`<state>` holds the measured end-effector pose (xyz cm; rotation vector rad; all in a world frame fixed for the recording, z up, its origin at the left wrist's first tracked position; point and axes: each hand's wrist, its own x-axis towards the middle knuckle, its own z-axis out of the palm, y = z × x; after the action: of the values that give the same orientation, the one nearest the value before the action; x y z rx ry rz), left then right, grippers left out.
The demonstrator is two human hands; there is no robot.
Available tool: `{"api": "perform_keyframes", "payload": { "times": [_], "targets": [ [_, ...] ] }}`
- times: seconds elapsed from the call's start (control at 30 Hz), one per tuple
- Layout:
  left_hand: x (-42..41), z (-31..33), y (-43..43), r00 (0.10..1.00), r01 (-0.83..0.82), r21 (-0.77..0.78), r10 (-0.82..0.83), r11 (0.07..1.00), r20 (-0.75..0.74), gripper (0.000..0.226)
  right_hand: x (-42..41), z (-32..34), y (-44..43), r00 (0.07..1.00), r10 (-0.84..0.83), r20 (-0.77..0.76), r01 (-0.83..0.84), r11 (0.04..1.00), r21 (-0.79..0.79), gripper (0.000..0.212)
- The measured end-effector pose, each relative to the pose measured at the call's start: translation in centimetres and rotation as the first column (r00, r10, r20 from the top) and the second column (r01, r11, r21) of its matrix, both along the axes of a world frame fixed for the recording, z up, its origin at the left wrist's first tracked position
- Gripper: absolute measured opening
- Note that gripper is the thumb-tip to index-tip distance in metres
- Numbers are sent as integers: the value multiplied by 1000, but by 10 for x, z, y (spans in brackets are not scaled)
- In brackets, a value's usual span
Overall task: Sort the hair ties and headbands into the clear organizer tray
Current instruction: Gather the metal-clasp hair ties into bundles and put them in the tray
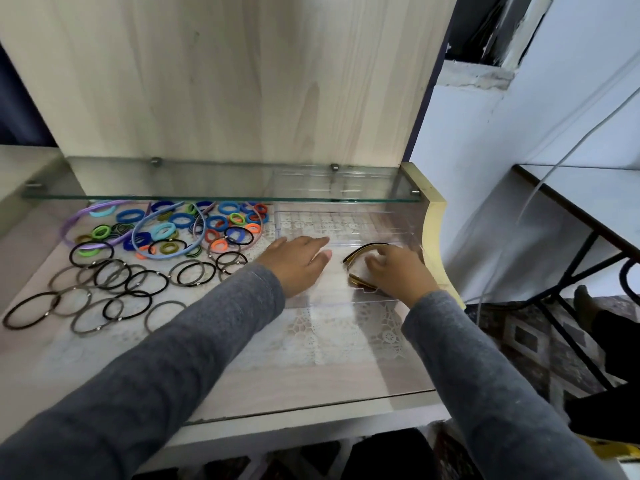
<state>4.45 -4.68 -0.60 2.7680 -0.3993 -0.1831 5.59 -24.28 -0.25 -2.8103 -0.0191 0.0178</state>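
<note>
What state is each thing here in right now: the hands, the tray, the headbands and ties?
Left hand: fingers straight, at the tray's left side, holding nothing.
Right hand: fingers curled over the black headband.
Black headband: inside the tray, under the right hand.
Tray: open-topped, nothing else seen inside.
Hair ties: loose on the table left of the tray, unsorted.
Other headbands: lying among the ties, outside the tray.

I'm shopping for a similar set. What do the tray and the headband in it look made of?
The tray looks like clear, glossy hard plastic: the lace mat shows through it. The headband in the right hand looks rigid, black with a gold edge, probably plastic.
</note>
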Motion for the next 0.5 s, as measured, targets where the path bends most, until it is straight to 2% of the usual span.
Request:
{"api": "perform_keyframes", "payload": {
  "times": [0.07, 0.13, 0.3, 0.4, 0.5],
  "targets": [
    [-4, 1, 7, 997, -1, -32, 4, 999, 83, 50, -3, 2, 10, 998, 12, 56, -12, 1000, 0, 36],
    [-13, -1, 21, 985, -38, -21, 41, 999, 167, 50, -6, 3, 26, 995, 24, 94, -31, 997, 67, 36],
    [-35, -15, 66, 953, -168, -34, 171, 985, 250, 49, -17, -2, 72, 961, 145, 233, -188, 967, 173, 37],
    [-52, -26, 94, 930, -219, -42, 221, 975, 293, 57, -24, -8, 102, 903, 233, 361, -313, 932, 182, 31],
    [-68, -33, 120, 916, -251, -82, 264, 964, 303, 57, -37, -15, 128, 802, 333, 496, -450, 883, 134, 28]
  ]
}}
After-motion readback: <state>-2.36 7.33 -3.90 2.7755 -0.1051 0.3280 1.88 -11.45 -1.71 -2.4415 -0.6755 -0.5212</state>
